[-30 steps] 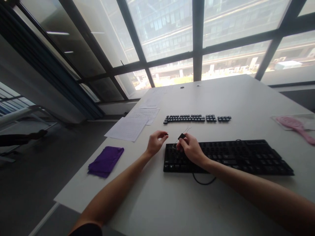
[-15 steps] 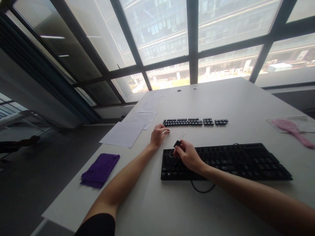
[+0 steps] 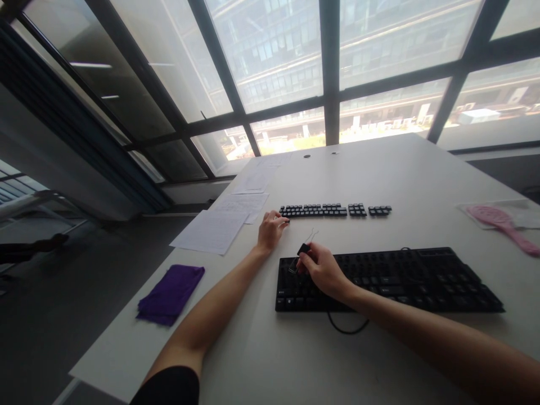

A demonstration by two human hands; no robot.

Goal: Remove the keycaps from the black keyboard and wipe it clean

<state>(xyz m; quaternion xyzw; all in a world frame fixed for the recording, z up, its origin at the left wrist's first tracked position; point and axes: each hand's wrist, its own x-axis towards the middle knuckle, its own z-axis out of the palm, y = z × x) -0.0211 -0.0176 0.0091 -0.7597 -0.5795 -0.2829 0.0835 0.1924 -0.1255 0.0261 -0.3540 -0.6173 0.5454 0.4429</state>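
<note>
From my head view, my left hand (image 3: 270, 229) pinches a small dark keycap (image 3: 287, 221) between thumb and fingertips, at the left end of the loose keycaps (image 3: 314, 210). A second ago it was lower, near the top left corner of the keyboard (image 3: 396, 281); now it has moved up to those rows. My right hand (image 3: 324, 270) has barely changed place: it grips the black puller (image 3: 303, 249), which tilts over the left part of the keyboard, one wire end pointing up and away, the other down at the keys. I cannot tell whether that lower wire touches them. The keyboard lies flat on the tabletop (image 3: 379, 360), many of its upper left keys off, its cable (image 3: 348, 332) looping out in front. The loose keycaps sit beyond it in three groups, one long and two short. To my left are the purple cloth (image 3: 171, 293) and, farther off, overlapping papers (image 3: 211, 229); to my right, the pink brush (image 3: 502, 222) lies on a clear bag (image 3: 517, 212). The papers carry faint print and some keys pale marks, all too small to read, and I can make out no brand.
</note>
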